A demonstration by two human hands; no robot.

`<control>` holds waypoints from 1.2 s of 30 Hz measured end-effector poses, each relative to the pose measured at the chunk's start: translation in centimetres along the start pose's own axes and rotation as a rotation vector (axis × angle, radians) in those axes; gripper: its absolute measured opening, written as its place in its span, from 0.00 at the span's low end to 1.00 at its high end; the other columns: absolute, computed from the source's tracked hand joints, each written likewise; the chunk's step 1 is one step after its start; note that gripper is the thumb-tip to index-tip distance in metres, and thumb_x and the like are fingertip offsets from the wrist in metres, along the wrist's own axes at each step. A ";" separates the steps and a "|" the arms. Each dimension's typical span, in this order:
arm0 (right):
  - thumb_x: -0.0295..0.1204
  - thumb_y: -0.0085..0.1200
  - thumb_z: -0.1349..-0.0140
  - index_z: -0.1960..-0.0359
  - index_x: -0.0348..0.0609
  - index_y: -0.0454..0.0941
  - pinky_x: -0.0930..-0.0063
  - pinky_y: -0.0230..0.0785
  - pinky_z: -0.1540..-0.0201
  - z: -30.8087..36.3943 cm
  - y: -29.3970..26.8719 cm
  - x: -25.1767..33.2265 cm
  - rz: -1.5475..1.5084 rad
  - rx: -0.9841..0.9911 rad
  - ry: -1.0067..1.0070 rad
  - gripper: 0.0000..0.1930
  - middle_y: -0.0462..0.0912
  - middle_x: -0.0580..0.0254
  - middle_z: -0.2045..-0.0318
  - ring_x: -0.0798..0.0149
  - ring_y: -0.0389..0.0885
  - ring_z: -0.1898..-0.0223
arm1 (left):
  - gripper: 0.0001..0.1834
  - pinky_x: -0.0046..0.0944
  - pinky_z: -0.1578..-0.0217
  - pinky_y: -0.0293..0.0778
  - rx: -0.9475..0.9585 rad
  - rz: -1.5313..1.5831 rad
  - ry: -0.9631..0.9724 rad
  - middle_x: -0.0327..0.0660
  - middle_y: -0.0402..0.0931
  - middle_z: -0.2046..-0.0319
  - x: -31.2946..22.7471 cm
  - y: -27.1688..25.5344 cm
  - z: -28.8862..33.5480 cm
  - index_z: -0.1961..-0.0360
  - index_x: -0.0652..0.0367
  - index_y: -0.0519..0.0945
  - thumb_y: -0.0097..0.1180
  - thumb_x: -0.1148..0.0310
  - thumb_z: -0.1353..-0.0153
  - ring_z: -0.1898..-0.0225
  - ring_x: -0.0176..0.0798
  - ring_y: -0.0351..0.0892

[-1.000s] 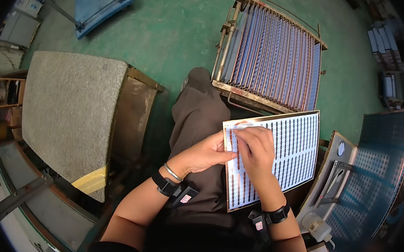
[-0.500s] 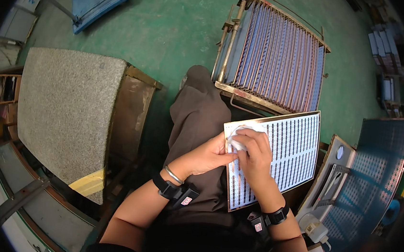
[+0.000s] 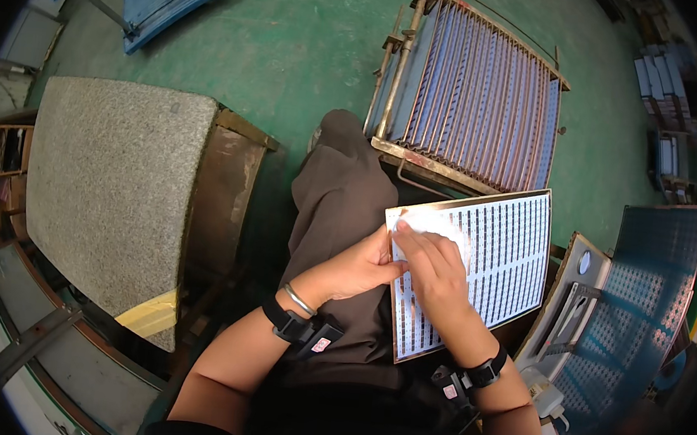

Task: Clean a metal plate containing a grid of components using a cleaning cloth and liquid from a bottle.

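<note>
A thin rectangular panel (image 3: pixel 507 256) with rows of small dark slots on a bright, pale face lies tilted by my right thigh. My left hand (image 3: pixel 352 266) grips its left edge, thumb on the face and the other fingers mostly hidden behind. Over the panel's upper left part, my right hand (image 3: pixel 435 271) bends down with its fingers together, the tips near the corner. A white cloth wad was in these fingers just before; it is now hidden under them or lost in the strong glare beside them.
Ahead stands a metal rack (image 3: pixel 475 96) holding several upright panels. On the left is a speckled stone-topped table (image 3: pixel 118 197) with yellow tape at its near corner. To the right are a dark perforated panel (image 3: pixel 631 308), tweezers (image 3: pixel 577 308) in a tray and a plastic squeeze bottle (image 3: pixel 542 393).
My right hand has shifted slightly up and left toward the panel's corner, its fingers straighter. The white cloth has dropped from clear sight. My left hand keeps its grip.
</note>
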State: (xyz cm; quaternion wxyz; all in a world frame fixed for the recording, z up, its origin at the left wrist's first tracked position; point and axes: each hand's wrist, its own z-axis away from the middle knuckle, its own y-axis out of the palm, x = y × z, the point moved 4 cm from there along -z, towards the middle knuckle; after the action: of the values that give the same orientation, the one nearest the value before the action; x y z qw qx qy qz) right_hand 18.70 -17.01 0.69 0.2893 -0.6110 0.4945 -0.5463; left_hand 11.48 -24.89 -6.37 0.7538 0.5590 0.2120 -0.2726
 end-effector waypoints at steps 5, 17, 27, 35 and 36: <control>0.24 0.53 0.53 0.54 0.36 0.74 0.69 0.68 0.58 0.4 0.6 0.1 0.018 0.030 0.001 0.20 0.78 0.57 0.55 0.60 0.76 0.60 | 0.30 0.32 0.51 0.70 0.071 -0.088 -0.031 0.37 0.66 0.47 0.8 -0.5 -0.2 0.37 0.60 0.54 0.46 0.83 0.40 0.46 0.29 0.67; 0.24 0.52 0.53 0.53 0.36 0.74 0.68 0.68 0.60 1.4 0.2 0.2 -0.003 0.012 0.018 0.21 0.78 0.58 0.60 0.60 0.75 0.62 | 0.23 0.26 0.65 0.68 -0.052 -0.016 0.061 0.36 0.69 0.62 0.0 0.7 0.3 0.43 0.68 0.58 0.49 0.80 0.39 0.61 0.23 0.67; 0.23 0.52 0.53 0.55 0.36 0.74 0.69 0.67 0.60 1.5 -0.1 0.1 0.006 -0.007 0.022 0.19 0.77 0.59 0.63 0.59 0.74 0.63 | 0.28 0.26 0.65 0.68 0.036 -0.091 0.009 0.34 0.66 0.55 0.6 0.3 0.1 0.39 0.62 0.55 0.46 0.83 0.40 0.61 0.22 0.67; 0.22 0.51 0.53 0.54 0.36 0.74 0.68 0.67 0.61 2.2 0.0 0.1 -0.005 0.013 0.069 0.20 0.75 0.60 0.67 0.59 0.74 0.63 | 0.25 0.27 0.61 0.68 -0.003 -0.046 0.003 0.34 0.68 0.59 -0.1 0.8 0.1 0.42 0.63 0.58 0.46 0.83 0.41 0.59 0.22 0.66; 0.22 0.51 0.53 0.54 0.36 0.74 0.68 0.67 0.61 2.3 -0.2 0.3 -0.006 -0.011 0.048 0.20 0.75 0.60 0.67 0.59 0.74 0.63 | 0.31 0.26 0.61 0.68 0.037 -0.120 0.014 0.34 0.66 0.53 1.0 0.0 -0.3 0.37 0.60 0.53 0.44 0.85 0.42 0.58 0.22 0.67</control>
State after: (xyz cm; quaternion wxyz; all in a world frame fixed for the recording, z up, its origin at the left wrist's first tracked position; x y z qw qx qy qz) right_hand 20.94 -17.69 0.40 0.2723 -0.6008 0.5022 -0.5592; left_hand 12.23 -24.81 -7.06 0.7241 0.5610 0.2453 -0.3175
